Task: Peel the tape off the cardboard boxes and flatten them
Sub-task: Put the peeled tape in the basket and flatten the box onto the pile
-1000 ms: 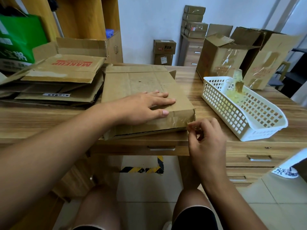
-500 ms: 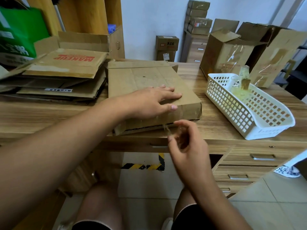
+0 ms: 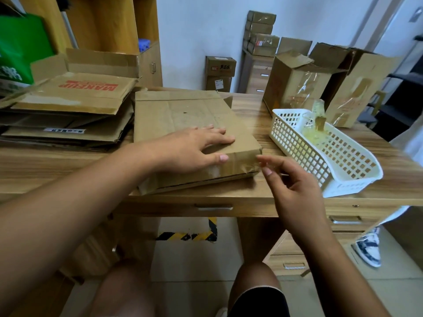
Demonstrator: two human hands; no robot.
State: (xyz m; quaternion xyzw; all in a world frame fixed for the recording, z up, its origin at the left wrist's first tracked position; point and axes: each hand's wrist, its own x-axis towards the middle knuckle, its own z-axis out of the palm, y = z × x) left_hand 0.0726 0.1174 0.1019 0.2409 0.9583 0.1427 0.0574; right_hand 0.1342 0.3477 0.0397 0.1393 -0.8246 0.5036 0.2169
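Observation:
A flattened cardboard box [image 3: 183,115] lies on the wooden desk [image 3: 68,170], with glossy clear tape [image 3: 238,167] wrinkled along its near right edge. My left hand [image 3: 194,149] rests flat on the box's near end, fingers straight. My right hand [image 3: 290,186] hovers at the box's near right corner, thumb and forefinger tips close together by the tape. Whether a clear strip sits between them is not visible. Two upright open boxes [image 3: 295,83] with tape on them stand at the back right.
A stack of flattened boxes [image 3: 75,106] lies left of the box. A white plastic basket [image 3: 320,156] with balled-up tape sits at the right. Drawers lie under the desk edge. More small boxes [image 3: 220,72] stand by the wall. Someone's shoe [image 3: 368,245] is at the right.
My right hand pinched at the box corner, pulled a tape strand down and left toward me, then came back up to the corner. My left hand stayed pressed on the box.

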